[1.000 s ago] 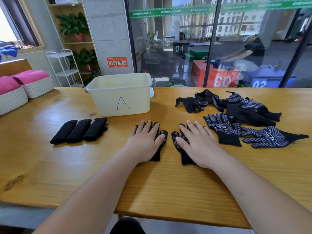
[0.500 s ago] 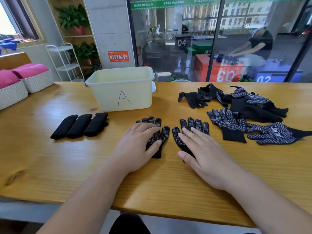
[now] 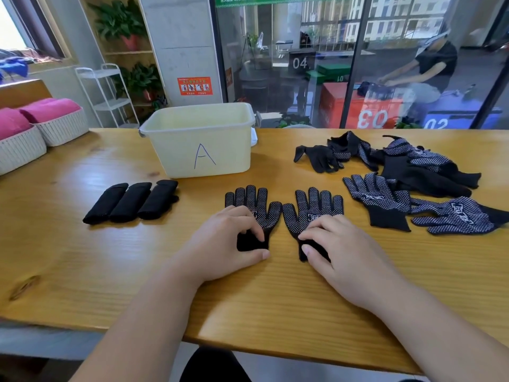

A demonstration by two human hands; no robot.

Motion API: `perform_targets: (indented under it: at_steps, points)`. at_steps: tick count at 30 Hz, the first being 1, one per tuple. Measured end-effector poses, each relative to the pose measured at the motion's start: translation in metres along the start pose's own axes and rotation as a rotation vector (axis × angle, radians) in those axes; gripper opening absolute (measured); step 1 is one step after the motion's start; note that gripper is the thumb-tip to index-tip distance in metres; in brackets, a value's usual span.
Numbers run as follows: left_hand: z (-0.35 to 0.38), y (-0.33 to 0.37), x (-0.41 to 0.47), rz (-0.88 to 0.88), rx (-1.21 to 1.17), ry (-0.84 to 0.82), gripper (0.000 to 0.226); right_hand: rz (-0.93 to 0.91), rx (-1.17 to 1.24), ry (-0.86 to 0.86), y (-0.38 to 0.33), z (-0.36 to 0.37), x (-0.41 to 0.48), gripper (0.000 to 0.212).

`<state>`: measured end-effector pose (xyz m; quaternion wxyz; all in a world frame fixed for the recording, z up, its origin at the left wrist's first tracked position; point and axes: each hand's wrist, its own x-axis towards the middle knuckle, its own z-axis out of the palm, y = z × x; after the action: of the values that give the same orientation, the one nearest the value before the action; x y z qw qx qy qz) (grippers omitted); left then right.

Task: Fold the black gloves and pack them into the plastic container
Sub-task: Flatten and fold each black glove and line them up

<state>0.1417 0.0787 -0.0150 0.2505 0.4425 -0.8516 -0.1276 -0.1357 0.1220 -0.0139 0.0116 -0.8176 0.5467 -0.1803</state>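
Two black gloves with white grip dots lie flat side by side on the wooden table, fingers pointing away from me. My left hand (image 3: 220, 244) pinches the cuff of the left glove (image 3: 253, 202) between thumb and curled fingers. My right hand (image 3: 347, 252) pinches the cuff of the right glove (image 3: 316, 205) the same way. The pale yellow plastic container (image 3: 203, 144), marked "A", stands behind them, and I cannot see its bottom. Three folded black gloves (image 3: 132, 201) lie in a row to the left of my hands.
A loose pile of several black dotted gloves (image 3: 413, 172) covers the right of the table (image 3: 82, 257). Two white woven baskets (image 3: 63, 128) with pink cloth stand at the far left edge. A glass wall runs behind the table.
Both hands slid back toward me along the gloves, from lying flat over the palms to the cuffs, uncovering the glove fingers. Their fingers have curled and now pinch the cuffs.
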Motion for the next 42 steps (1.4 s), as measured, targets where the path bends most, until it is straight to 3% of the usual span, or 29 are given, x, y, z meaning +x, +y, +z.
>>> perform_targets:
  at_steps: [8, 13, 17, 23, 27, 30, 33, 37, 39, 42]
  points:
    - [0.001, -0.002, 0.001, -0.01, 0.02, 0.046, 0.014, -0.005, 0.033, -0.033, -0.002, 0.001, 0.001, 0.052]
    - [0.002, -0.001, 0.002, -0.085, 0.008, 0.168, 0.008, -0.015, 0.144, 0.037, 0.001, 0.001, 0.0, 0.04]
    - [-0.001, 0.018, 0.006, -0.193, -0.276, 0.345, 0.005, 0.009, 0.296, 0.169, 0.001, 0.0, 0.002, 0.026]
    - [0.007, 0.061, 0.025, -0.187, -0.676, 0.342, 0.01, 0.004, 0.494, 0.125, -0.004, -0.004, 0.0, 0.063]
    - [0.022, 0.078, 0.04, -0.207, -0.759, 0.305, 0.009, 0.033, 0.514, 0.181, -0.008, -0.004, 0.0, 0.06]
    - [0.027, 0.082, 0.049, -0.179, -0.653, 0.313, 0.011, 0.14, 0.57, 0.362, 0.001, -0.002, 0.004, 0.036]
    - [0.028, 0.072, 0.053, -0.179, -0.387, 0.334, 0.011, 0.274, 0.768, 0.475, 0.015, -0.011, 0.007, 0.027]
    - [0.031, 0.043, 0.054, -0.166, -0.031, 0.09, 0.021, 0.373, 0.885, 0.615, 0.038, -0.025, 0.007, 0.018]
    - [0.034, 0.031, 0.05, -0.127, 0.037, -0.027, 0.03, 0.44, 0.814, 0.593, 0.053, -0.027, 0.007, 0.015]
    - [0.036, 0.02, 0.042, -0.032, 0.149, -0.069, 0.038, 0.47, 0.583, 0.517, 0.063, -0.032, 0.008, 0.027]
